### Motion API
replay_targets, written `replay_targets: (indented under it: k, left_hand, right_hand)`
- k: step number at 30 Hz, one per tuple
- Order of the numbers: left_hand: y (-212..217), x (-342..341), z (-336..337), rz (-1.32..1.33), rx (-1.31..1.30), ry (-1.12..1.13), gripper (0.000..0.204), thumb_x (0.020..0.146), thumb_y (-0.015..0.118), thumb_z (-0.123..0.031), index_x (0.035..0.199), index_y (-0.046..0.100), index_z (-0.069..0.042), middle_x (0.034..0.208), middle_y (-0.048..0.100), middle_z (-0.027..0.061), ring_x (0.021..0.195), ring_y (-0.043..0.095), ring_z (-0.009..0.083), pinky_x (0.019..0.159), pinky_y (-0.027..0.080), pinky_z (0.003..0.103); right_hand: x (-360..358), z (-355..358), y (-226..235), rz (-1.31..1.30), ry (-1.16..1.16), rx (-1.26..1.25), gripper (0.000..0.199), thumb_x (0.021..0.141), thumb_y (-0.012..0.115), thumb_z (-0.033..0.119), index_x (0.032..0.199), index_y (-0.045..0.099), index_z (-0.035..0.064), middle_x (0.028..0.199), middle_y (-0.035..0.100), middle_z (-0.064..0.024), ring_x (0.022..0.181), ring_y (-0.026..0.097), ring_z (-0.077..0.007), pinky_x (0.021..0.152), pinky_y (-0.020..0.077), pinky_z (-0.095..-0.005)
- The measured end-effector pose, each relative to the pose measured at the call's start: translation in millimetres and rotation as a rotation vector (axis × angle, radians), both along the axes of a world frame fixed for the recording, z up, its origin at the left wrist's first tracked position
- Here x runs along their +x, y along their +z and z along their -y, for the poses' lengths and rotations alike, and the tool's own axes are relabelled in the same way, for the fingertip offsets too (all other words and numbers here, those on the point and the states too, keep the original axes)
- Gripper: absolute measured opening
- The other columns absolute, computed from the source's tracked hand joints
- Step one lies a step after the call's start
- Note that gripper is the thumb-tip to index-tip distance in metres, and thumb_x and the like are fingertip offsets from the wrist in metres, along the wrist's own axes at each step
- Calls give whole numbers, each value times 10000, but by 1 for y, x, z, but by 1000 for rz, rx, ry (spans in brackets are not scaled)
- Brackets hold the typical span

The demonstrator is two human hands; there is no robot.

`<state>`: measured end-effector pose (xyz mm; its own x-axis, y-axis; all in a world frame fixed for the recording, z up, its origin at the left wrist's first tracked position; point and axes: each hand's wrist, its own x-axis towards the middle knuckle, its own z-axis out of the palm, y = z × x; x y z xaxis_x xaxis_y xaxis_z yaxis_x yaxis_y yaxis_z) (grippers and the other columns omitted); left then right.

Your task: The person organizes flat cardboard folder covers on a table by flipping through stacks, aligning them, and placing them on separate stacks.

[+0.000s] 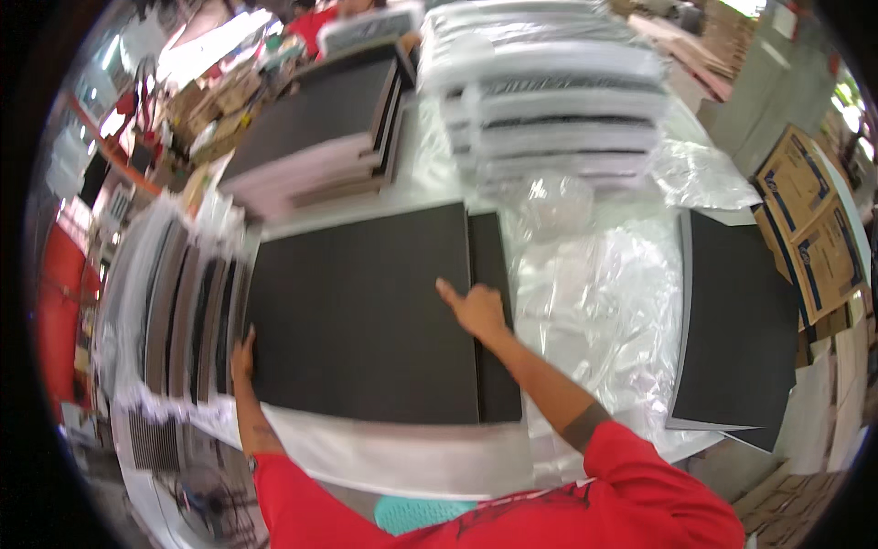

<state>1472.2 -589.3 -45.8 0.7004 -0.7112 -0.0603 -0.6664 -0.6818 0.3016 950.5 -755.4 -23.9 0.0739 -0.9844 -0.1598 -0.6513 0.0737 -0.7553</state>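
A large flat black board [366, 311] lies on the table in front of me, over a second black board [497, 320] whose strip shows along its right side. My left hand [242, 357] is at the left edge of the upper board, its fingers straight along that edge. On top, near the right edge, rests my right hand [480, 309] with the index finger stretched out; its other fingers are partly bent and blurred. Neither hand has anything visibly gripped.
Upright wrapped boards [174, 311] stand close on the left. Behind are a stack of dark boards [311, 119] and a tall plastic-wrapped stack [558, 101]. Clear plastic film [594, 329] covers the table to the right, beside more black sheets [736, 320] and cardboard boxes [814, 220].
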Motion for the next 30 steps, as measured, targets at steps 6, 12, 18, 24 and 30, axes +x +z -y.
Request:
replay_targets:
  k: [6, 12, 18, 24, 30]
  left_hand:
    - [61, -151, 59, 473, -665, 89, 522, 856, 497, -471, 1122, 485, -22, 1079, 544, 161, 1009, 512, 321, 829, 414, 442]
    - [84, -424, -11, -100, -1120, -558, 128, 874, 541, -161, 879, 551, -33, 910, 559, 78, 789, 527, 141, 707, 450, 265]
    - [49, -726, -121, -998, -414, -1281, 193, 764, 654, -189, 863, 576, -43, 847, 589, 77, 773, 579, 208, 736, 441, 337]
    - [32, -911, -203, -827, -143, -1635, 248, 809, 594, -301, 922, 556, -83, 821, 564, 86, 778, 564, 295, 681, 443, 398]
    - [-19, -994, -243, -339, 456, -1506, 357, 806, 573, -354, 1013, 548, -64, 919, 600, 152, 863, 575, 334, 725, 447, 409]
  right_hand:
    - [-50, 19, 43, -170, 243, 230, 840, 751, 393, 726, 811, 642, -74, 802, 620, -263, 836, 611, -381, 755, 485, -417]
    - [-194, -49, 82, 135, -19, -337, 532, 819, 554, 486, 658, 533, -20, 622, 557, -215, 612, 562, -341, 593, 424, -418]
    - [-414, -245, 65, 116, 366, -55, 169, 740, 665, 152, 805, 577, 23, 570, 513, -90, 501, 483, -131, 496, 392, -285]
    - [-623, -428, 47, 307, 236, 183, 373, 776, 660, 317, 994, 558, 32, 629, 534, -42, 559, 506, -106, 549, 424, -247]
    - [-753, -534, 36, 578, -302, 174, 369, 837, 589, 358, 1019, 535, 42, 658, 485, 1, 562, 464, -67, 453, 334, -212]
